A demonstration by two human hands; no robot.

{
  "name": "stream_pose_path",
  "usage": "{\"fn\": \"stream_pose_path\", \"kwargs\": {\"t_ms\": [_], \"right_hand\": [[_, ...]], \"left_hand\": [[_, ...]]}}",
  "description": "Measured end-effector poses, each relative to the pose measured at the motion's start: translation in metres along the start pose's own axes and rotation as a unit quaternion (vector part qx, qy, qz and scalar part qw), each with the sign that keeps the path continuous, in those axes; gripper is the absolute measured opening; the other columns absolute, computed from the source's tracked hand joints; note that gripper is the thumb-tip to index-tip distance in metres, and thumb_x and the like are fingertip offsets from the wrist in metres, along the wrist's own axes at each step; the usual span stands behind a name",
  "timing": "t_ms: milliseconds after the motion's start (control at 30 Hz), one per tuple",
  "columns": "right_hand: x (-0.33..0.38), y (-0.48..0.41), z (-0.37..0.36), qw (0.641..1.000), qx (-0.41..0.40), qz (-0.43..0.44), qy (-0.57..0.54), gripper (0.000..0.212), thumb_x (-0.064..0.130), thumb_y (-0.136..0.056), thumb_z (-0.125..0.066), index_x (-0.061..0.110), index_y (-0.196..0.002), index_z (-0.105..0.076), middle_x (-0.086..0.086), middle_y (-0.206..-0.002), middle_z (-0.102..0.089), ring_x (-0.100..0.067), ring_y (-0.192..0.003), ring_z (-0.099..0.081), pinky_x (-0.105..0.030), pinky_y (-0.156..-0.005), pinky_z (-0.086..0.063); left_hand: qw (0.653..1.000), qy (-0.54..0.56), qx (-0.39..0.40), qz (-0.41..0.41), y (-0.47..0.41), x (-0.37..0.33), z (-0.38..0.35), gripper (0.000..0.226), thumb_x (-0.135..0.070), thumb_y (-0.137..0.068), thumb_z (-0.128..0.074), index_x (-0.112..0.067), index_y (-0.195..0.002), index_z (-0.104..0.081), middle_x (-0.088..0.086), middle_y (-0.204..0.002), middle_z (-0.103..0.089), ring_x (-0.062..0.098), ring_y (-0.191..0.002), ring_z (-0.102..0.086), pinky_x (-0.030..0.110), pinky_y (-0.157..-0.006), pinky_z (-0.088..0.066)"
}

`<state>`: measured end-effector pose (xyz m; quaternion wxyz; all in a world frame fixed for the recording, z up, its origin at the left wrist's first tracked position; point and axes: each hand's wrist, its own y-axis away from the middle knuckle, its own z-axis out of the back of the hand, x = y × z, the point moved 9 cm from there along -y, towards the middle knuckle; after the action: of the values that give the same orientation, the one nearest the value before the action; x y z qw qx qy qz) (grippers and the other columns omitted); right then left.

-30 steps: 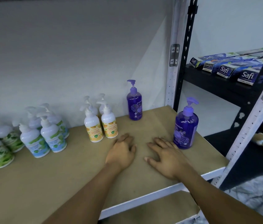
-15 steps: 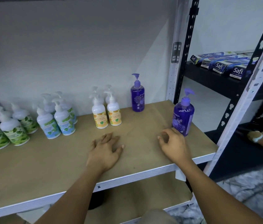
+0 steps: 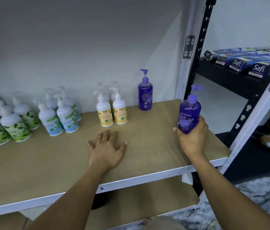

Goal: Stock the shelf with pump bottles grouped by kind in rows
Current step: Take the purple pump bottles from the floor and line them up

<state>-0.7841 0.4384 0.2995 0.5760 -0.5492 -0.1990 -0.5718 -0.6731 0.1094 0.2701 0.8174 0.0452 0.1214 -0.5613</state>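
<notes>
The right hand (image 3: 192, 140) grips a purple pump bottle (image 3: 189, 116) around its lower half, fingers and thumb curled round it, over the right end of the wooden shelf (image 3: 149, 138). The bottle's long axis is close to upright, with the top leaning slightly right. Its pump spout points right and its label faces the person. The hand hides the base, so whether it touches the board cannot be told. The left hand (image 3: 107, 147) lies flat on the shelf, fingers spread, holding nothing. A second purple bottle (image 3: 145, 95) stands upright at the back wall, spout pointing left. Further left stand orange-label bottles (image 3: 112, 112), blue-label bottles (image 3: 59, 118) and green-label bottles (image 3: 10, 127), each kind grouped.
</notes>
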Motion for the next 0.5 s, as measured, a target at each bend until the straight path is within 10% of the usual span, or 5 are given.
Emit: {"fn": "stream_pose_path", "kwargs": {"t_ms": [500], "right_hand": [[-0.004,-0.073,-0.084,0.996,0.069,0.009,-0.062,0.087,0.016,-0.07,-0.089,0.018,-0.141,-0.039,-0.005,-0.131,-0.06,-0.022,-0.114,-0.061,-0.04,-0.098,-0.052]], "left_hand": [[1.0,0.001,-0.014,0.023,-0.006,0.004,-0.002,0.073,-0.079,-0.089,-0.021,-0.04,-0.151,-0.028,-0.004,-0.165,-0.016,0.022,-0.154,-0.004,0.068,-0.116,0.0]]}}
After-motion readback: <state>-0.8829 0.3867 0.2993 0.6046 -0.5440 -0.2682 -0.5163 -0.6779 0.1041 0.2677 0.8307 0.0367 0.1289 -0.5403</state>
